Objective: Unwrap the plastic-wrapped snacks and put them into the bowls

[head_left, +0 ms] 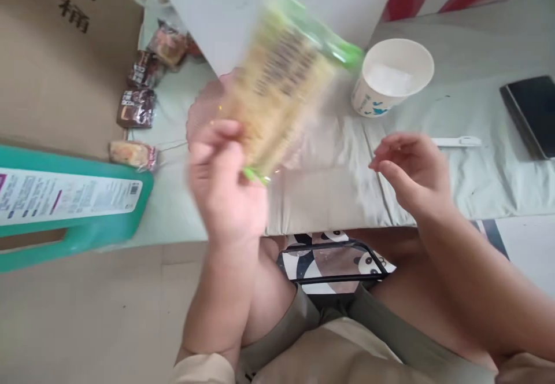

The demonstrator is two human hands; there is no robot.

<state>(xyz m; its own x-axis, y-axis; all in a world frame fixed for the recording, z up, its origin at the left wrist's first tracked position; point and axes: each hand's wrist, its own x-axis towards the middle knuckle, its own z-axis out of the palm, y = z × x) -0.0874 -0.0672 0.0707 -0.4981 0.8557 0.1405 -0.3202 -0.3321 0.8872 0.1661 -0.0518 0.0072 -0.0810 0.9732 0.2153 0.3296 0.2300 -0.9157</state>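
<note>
A yellowish snack packet with green ends point(281, 83) is held up in my left hand point(232, 176), whose thumb and fingers close on its lower left edge. The packet is blurred, so its print cannot be read. Behind it a pink scalloped plate point(203, 112) shows in part on the pale green tablecloth. My right hand point(411, 173) hovers over the cloth with curled fingers apart and nothing between them. Just beyond it lies a white plastic utensil point(457, 141), partly hidden. A paper cup point(376, 92) with something white inside stands farther back.
Several small wrapped snacks point(136, 107) line the left side beside a cardboard box point(65, 77). A green container with a label point(139, 199) juts in at left. A dark phone point(533, 115) lies at right. Behind the packet rises a white box point(208, 14).
</note>
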